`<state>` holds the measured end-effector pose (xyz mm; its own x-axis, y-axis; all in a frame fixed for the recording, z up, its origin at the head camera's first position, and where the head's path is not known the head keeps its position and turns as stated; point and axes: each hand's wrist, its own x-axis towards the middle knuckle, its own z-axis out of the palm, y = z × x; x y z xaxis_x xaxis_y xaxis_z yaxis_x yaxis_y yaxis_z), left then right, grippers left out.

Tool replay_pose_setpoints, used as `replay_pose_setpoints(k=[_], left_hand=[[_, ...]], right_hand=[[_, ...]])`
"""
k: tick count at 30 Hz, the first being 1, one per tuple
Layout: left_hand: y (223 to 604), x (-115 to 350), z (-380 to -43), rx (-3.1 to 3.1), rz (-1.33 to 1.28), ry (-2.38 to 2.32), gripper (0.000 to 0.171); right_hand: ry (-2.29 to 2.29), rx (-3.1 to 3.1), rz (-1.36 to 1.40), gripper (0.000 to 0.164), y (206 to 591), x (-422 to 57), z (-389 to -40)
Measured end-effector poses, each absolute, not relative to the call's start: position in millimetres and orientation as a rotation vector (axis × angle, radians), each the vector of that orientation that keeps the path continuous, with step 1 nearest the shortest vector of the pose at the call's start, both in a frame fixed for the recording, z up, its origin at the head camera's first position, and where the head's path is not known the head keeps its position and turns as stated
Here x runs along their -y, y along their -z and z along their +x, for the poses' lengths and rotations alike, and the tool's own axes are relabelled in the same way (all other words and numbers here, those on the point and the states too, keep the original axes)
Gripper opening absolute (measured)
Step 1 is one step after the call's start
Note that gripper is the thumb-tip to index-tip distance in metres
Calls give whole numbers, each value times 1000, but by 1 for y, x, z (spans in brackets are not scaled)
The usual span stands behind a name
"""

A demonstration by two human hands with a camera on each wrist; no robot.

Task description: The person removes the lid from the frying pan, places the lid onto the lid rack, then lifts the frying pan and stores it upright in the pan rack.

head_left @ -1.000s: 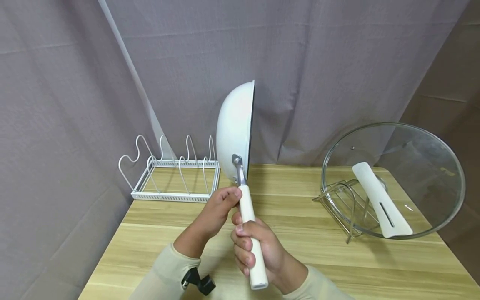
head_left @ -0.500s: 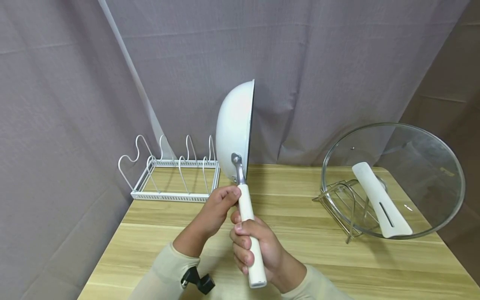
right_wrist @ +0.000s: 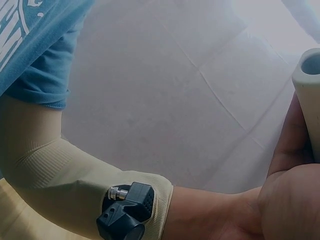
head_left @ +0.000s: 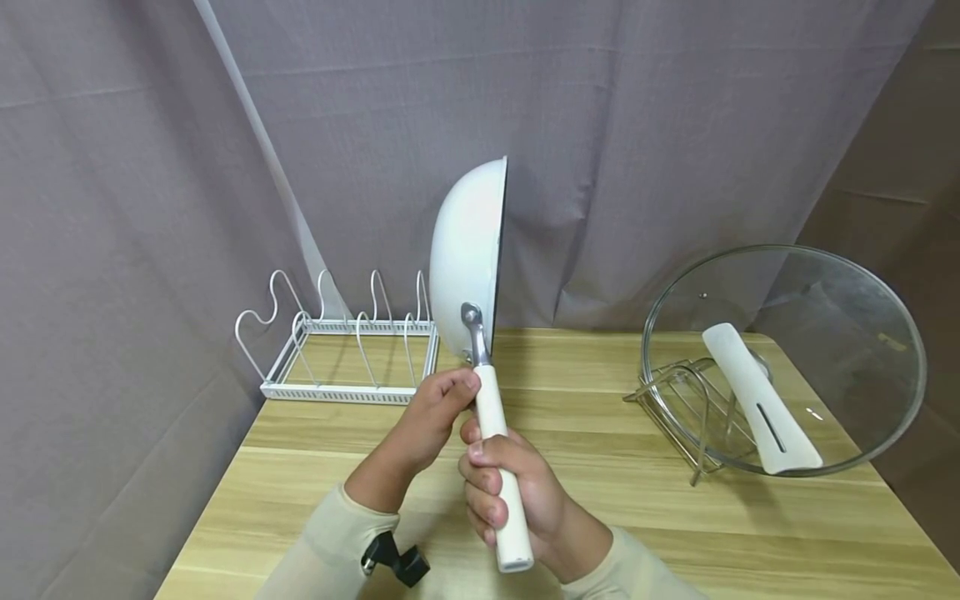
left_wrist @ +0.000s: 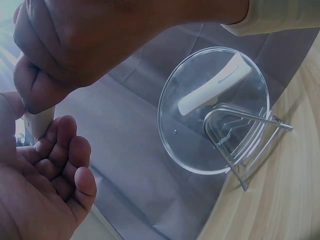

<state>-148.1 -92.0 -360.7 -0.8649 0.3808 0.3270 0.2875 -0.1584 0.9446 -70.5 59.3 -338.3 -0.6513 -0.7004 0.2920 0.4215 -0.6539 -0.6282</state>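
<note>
A white wok is held up on its side over the table, its dark-edged opening facing right. Its cream handle points down toward the person. My right hand wraps its fingers round the lower handle, thumb across the front. Higher up, near the metal joint, my left hand pinches the handle, its thumb along the left side. In the left wrist view the left fingers curl loosely beside the handle, below the right hand. The handle's hollow end sticks out of the right hand in the right wrist view.
A white wire rack stands at the back left of the wooden table. To the right, a large glass lid with a long cream handle leans in a metal stand. A grey curtain hangs behind.
The wok and both hands have shifted very slightly up and left. Both grips on the handle look the same, and the rack and lid stay in place.
</note>
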Motion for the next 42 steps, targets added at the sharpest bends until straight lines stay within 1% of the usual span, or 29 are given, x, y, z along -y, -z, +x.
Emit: replay_pose_setpoints(k=[6,11,13,21,23,30,42], left_hand=[[358,93,-148,-2010,799,-2200,52],[356,93,-148,-2017,794,-2203,44],[356,94,-148,-2014,794,-2205,43],[355,96,-147,-1998,820,-2217,60],[355,97,-147,-2007,823,-2212,61],[353,98,-147,-2000,828,-2220,57],[351,99,-147,-1999,841,-2226,58]], right_hand=[[2277,-686,-678,14,337,-59,-72],[2274,-684,-687,15,337,-58,-72],[2274,-682,-690,16,336,-57,-72],[2273,-669,-693,20,334,-55,-72],[2271,-664,-696,20,334,-54,-72],[2269,-684,-689,11,333,-54,-72],[2274,-693,-684,11,331,-53,-72]])
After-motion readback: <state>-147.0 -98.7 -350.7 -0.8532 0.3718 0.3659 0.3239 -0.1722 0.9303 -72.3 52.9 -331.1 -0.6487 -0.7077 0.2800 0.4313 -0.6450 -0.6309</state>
